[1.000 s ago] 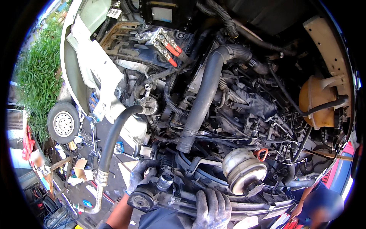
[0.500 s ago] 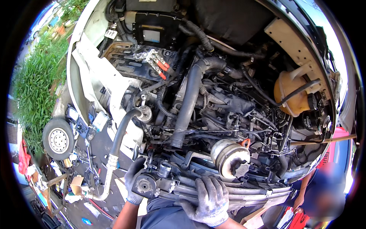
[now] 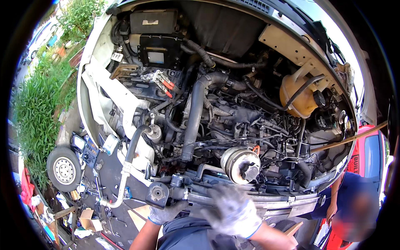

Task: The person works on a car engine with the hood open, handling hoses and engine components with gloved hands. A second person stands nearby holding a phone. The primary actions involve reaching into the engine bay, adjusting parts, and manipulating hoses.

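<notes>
Below the front crossmember (image 3: 271, 201), a metal bar along the engine bay's near edge, my gloved left hand (image 3: 168, 212) is curled against its left end. A bracket with a round bush (image 3: 158, 192) sits just above that hand, partly hiding its fingers. My gloved right hand (image 3: 233, 210) is smeared by motion in front of the bar, so its fingers cannot be made out. Behind it stands a round, dirty metal canister (image 3: 243, 166) with a dark, jagged opening. A thick black hose (image 3: 193, 121) runs back over the engine.
Red-handled pliers (image 3: 164, 85) lie on the battery tray. An orange coolant tank (image 3: 298, 98) sits at right. A hose with a pale pipe (image 3: 123, 175) hangs at left. Beyond are a spare wheel (image 3: 64, 168) and scattered tools. Another person (image 3: 354, 208) is at lower right.
The view has shifted, the engine bay sitting further left. My left hand has dropped from around the bracket to beneath it. My right hand has lifted off the bar and is moving.
</notes>
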`<state>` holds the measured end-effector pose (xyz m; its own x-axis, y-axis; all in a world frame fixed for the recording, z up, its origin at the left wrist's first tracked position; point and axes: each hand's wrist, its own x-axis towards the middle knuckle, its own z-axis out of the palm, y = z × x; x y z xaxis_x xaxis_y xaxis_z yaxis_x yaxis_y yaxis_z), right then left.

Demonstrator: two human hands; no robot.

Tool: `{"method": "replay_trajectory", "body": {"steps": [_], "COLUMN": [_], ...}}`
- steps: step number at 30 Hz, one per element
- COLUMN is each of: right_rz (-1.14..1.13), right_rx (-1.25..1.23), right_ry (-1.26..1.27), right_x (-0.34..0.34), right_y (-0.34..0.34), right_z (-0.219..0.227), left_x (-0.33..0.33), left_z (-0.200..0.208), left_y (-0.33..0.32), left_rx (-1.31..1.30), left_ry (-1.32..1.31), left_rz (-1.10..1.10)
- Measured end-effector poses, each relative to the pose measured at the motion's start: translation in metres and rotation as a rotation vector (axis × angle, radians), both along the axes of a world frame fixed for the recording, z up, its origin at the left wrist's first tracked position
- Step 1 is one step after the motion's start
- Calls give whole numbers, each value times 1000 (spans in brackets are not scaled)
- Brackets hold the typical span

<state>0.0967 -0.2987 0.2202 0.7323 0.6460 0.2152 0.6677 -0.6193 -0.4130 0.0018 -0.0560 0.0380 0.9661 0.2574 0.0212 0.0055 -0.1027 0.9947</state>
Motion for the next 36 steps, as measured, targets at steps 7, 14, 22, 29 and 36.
{"method": "replay_trajectory", "body": {"steps": [7,14,22,29,36], "right_rz": [-151,-620,-554,-251,133], "right_rx": [-42,-201,-58,-389,-722], "right_ry": [190,559,593,902,222], "right_x": [127,224,209,169,160], "right_y": [53,127,131,119,97], "right_z": [43,-27,-32,1,57], "left_x": [12,21,30,45,59], "left_z": [30,27,37,20,29], "left_y": [4,2,4,16,6], "left_rx": [112,80,-43,119,-151], "left_ry": [-85,14,-92,-130,-57], "left_rz": [28,47,55,-6,-79]}}
